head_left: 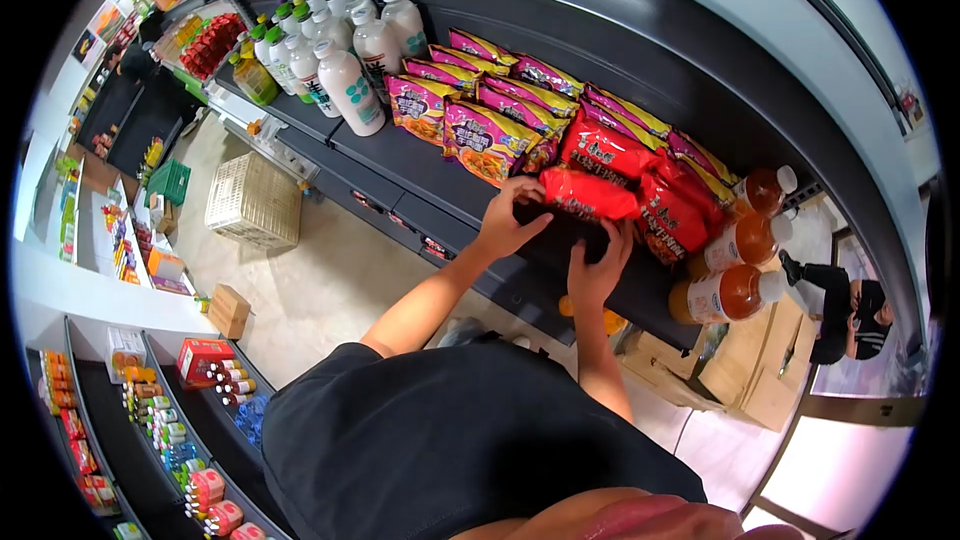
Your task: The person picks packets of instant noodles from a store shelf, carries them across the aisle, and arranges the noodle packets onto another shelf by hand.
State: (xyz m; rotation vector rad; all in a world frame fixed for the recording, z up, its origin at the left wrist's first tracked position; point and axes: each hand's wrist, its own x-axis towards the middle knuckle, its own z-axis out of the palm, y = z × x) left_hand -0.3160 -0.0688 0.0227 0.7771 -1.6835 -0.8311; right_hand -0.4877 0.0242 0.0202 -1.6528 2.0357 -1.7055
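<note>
Your front red packet point(590, 196) sits at the dark shelf's point(400, 165) near side, between two and three o'clock from your left hand point(512, 218) and at twelve from your right hand point(601, 262). Fingers of both hands are curved, tips at its edges; whether they grip, I cannot tell. Support both ends evenly, align it with the rear red packet point(605, 150) at one o'clock, and avoid the amber bottles point(712, 297) at four.

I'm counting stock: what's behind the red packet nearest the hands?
Behind the front red packet lies another red packet, then purple packets; the second's lower edge is covered.
</note>
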